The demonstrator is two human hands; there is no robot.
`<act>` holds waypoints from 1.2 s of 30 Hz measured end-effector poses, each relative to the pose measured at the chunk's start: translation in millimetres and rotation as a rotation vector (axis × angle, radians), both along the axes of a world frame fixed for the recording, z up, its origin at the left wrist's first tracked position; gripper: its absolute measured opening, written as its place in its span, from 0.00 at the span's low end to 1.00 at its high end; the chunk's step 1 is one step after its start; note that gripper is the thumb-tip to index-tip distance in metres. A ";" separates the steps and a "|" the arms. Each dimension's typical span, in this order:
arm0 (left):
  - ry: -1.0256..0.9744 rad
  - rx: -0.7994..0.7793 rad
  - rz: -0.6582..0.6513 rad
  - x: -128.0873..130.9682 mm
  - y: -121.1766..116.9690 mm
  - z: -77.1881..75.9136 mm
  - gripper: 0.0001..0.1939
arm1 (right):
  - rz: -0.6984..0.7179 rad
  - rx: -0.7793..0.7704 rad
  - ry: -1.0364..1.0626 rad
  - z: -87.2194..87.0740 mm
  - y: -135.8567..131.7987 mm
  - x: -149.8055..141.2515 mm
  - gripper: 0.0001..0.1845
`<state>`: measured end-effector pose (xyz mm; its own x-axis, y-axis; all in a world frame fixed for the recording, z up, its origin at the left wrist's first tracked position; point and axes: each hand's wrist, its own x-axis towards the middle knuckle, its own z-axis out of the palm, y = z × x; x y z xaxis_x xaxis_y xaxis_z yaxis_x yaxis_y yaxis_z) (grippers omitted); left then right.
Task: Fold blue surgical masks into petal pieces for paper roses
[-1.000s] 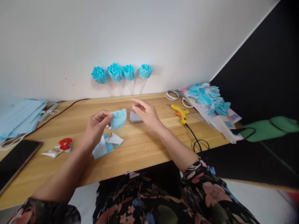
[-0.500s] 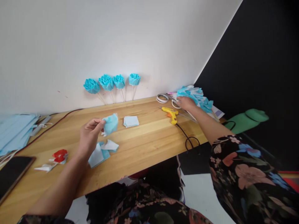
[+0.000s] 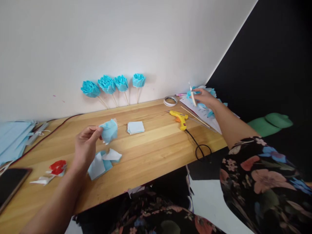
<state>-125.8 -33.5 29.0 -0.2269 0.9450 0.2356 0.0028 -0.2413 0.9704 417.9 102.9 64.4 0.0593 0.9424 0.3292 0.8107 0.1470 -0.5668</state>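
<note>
My left hand pinches a light blue piece of thin non-woven fabric with a pale edge, held above the table. Beneath it lie cut blue and white fabric pieces. A stack of pale fabric squares rests to the right of that hand. At the back right, my right hand is closed on white-handled scissors, raised off the table with the blades partly blurred. Crumpled blue and white fabric scraps lie behind and around this hand.
Several blue fabric flowers on sticks lean against the wall. A tape roll, yellow glue gun and wooden stick lie toward the right. On the left are blue face masks, a phone and a red scrap.
My right hand has picked the scissors up off the table, uncovering the stick and printed paper. The left hand keeps its hold on the blue fabric piece; the view has shifted slightly.
</note>
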 end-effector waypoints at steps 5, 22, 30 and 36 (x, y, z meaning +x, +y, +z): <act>-0.029 0.001 0.008 1.0 2.3 -2.9 0.12 | -0.141 -0.023 0.267 32.6 -3.6 -14.8 0.36; -0.107 -0.072 -0.071 15.3 -5.7 17.7 0.15 | 0.647 0.344 -0.292 32.5 -90.9 -254.5 0.25; -0.080 -0.103 -0.026 13.8 -3.5 19.8 0.14 | 0.677 0.379 -0.378 0.9 -102.6 -260.6 0.18; -0.049 -0.097 -0.001 12.4 -0.9 16.7 0.13 | 0.709 0.197 -0.210 -4.9 -108.9 -267.1 0.19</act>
